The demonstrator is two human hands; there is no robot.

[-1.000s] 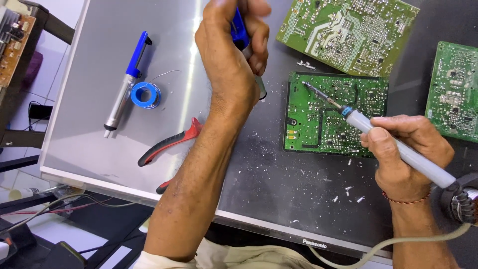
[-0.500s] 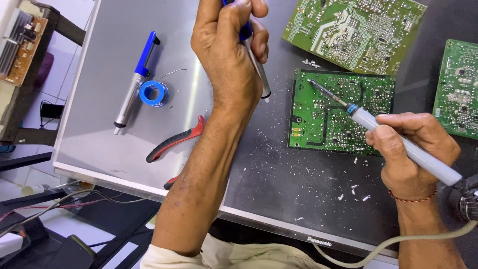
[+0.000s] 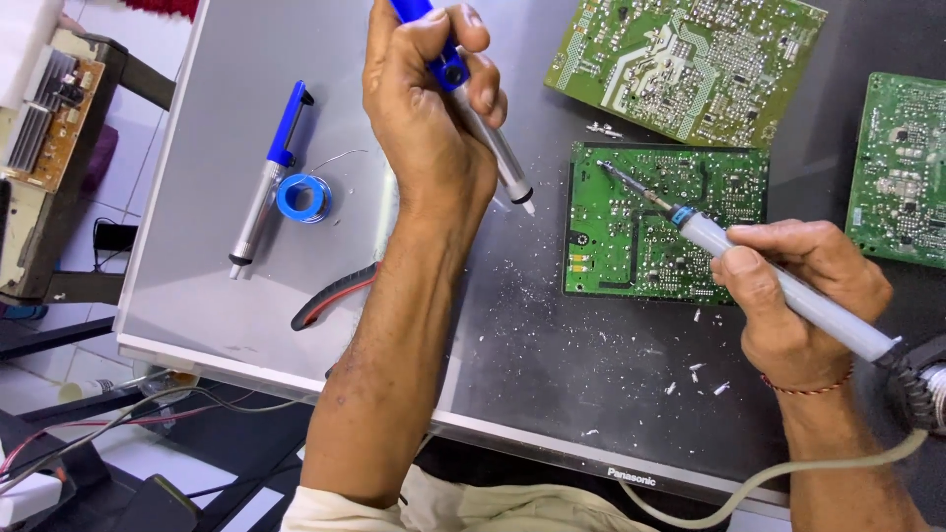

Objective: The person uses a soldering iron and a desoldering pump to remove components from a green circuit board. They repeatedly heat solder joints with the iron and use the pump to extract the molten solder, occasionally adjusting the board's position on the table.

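My left hand point(image 3: 429, 108) is closed around a blue and silver desoldering pump point(image 3: 493, 143), its white tip pointing down just left of a small green circuit board point(image 3: 665, 241). In my right hand point(image 3: 798, 296) I grip a grey soldering iron point(image 3: 749, 271) like a pen. Its thin metal tip rests on the upper left part of that board. A pale cord runs from the iron off past my right wrist. Both hands hover over a flat grey screen panel point(image 3: 227, 325) that serves as the work surface.
A second blue and silver pump point(image 3: 268, 177) and a blue spool of solder wire point(image 3: 304, 197) lie at the left. Red-handled pliers point(image 3: 330, 296) lie partly under my left forearm. Larger green boards sit at the top point(image 3: 690, 59) and the right edge point(image 3: 902, 167). White flecks litter the panel.
My left hand has lowered the pump a little toward the board. The right hand and iron tip stay on the small board. The camera view has shifted slightly.
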